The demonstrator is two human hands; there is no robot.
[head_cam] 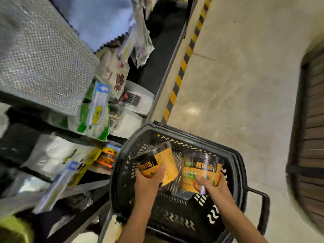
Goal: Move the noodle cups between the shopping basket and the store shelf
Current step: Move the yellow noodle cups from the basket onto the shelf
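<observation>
Gripping a noodle cup (156, 163) in left hand (149, 179), right hand (213, 186) clutching another cup (201, 171) (both over the basket (235, 165)).

- The shopping basket (235, 165) is open at the top; its black perforated walls close it in on every side.
- Inside it, two noodle cups fill the middle: the left cup (158, 163) in the left hand (149, 179) and the right cup (201, 170) in the right hand (216, 185), with a narrow gap between them.
- Bare basket floor shows nearer the person, between the forearms.
- The basket handle (263, 211) juts out on the right.
- To the left, the store shelf (43, 55) stands just beside the basket, its tiers crowded with packets (91, 118) and hanging price tags (97, 112).
- To the right, the floor (245, 85) lies open.
</observation>
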